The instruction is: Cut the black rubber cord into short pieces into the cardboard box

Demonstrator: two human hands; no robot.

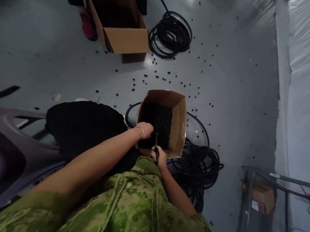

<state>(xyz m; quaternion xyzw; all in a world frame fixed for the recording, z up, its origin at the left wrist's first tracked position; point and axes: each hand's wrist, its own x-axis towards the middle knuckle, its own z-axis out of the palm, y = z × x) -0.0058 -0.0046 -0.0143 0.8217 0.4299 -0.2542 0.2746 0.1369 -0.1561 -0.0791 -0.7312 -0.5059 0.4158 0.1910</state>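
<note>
Dimly, right hand (161,158) clasping dark tool (156,154), left hand (145,129), grip unclear, carton (178,129) murky inside

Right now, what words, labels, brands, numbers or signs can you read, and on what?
No text is readable.
White label on the small box at right: too small and blurred.
Pale patch on the dark rail: too blurred to tell.
Near box: no lettering visible.

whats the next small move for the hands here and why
Probably squeeze the dark tool with the right hand: its tip reaches close to the left hand, above the open box holding small black pieces, so anything cut would likely drop in. What lies at the tip is too small to tell.
</note>
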